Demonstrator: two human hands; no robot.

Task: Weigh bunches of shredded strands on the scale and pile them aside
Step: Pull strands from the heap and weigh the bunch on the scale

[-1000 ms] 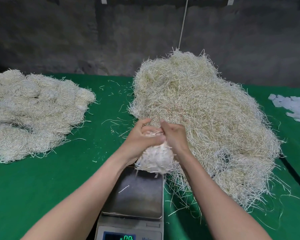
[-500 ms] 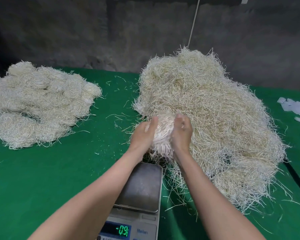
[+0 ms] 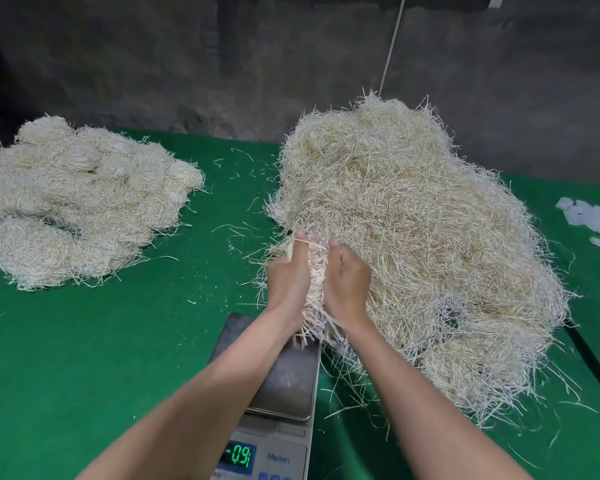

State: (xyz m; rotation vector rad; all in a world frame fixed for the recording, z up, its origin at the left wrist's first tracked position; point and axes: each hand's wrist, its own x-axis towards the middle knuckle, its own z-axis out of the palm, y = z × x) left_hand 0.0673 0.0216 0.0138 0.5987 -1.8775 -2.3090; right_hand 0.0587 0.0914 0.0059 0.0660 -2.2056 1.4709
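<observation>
A bunch of pale shredded strands [image 3: 316,271] is pressed between my left hand [image 3: 288,278] and my right hand [image 3: 347,282] at the near-left edge of the big loose heap [image 3: 413,237]. Both hands curl round the bunch with thumbs pointing away from me. Just below the hands lies the scale [image 3: 284,379], its steel pan bare, its green display [image 3: 238,457] reading about -0.9. A pile of weighed bunches [image 3: 80,199] lies at the left of the green table [image 3: 101,341].
Loose strands are scattered on the green cloth between the two piles. White paper scraps [image 3: 593,220] lie at the right edge. A dark wall stands behind the table, with a thin cord [image 3: 392,46] hanging down it.
Both hands carried the bunch up and away from over the scale pan to the edge of the big heap. The display went from about zero to -0.9.
</observation>
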